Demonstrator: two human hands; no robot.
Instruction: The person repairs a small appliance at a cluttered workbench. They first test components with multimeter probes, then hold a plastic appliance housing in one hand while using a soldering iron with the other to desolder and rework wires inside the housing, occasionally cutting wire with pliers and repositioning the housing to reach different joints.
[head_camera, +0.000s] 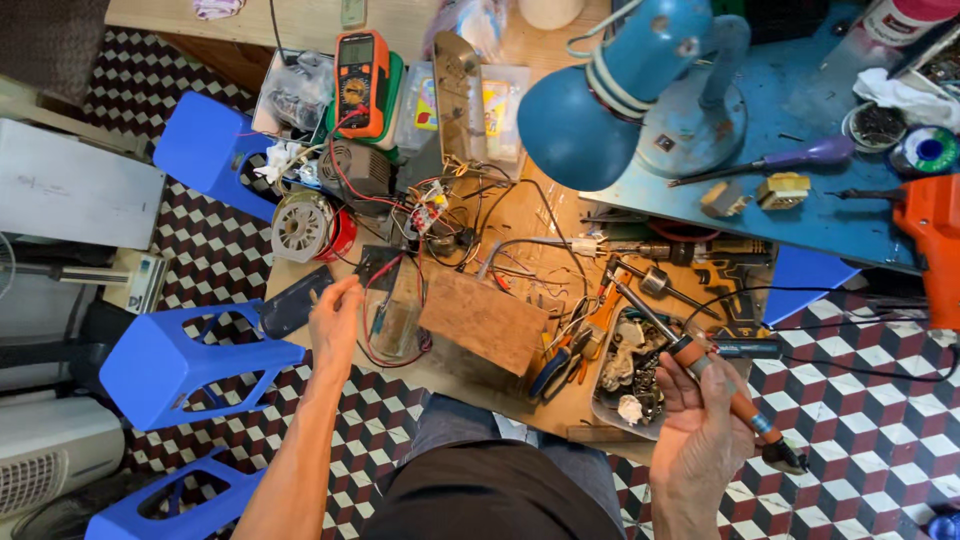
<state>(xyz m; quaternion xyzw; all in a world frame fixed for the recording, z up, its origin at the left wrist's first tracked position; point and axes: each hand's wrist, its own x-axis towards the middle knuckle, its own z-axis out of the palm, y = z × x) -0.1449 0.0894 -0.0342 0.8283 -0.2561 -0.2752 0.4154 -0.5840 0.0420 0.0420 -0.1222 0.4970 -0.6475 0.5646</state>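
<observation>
My right hand (700, 430) is shut on a soldering iron (690, 355) with an orange-brown handle, its metal tip pointing up and left over the workbench. My left hand (335, 320) rests on the bench's left edge, fingers touching a small dark part beside a clear plastic piece (395, 320) with red wires. Between the hands lies a brown wooden block (483, 320). A tangle of red and black wires (440, 215) and a small circuit board lie further back.
An orange multimeter (362, 85) stands at the back. A blue desk lamp (610, 100) hangs over the bench. A tray of metal parts (630, 370), pliers (570, 350), a motor (305, 228), blue plastic stools (175, 365) and an orange tool (935, 240) surround the work.
</observation>
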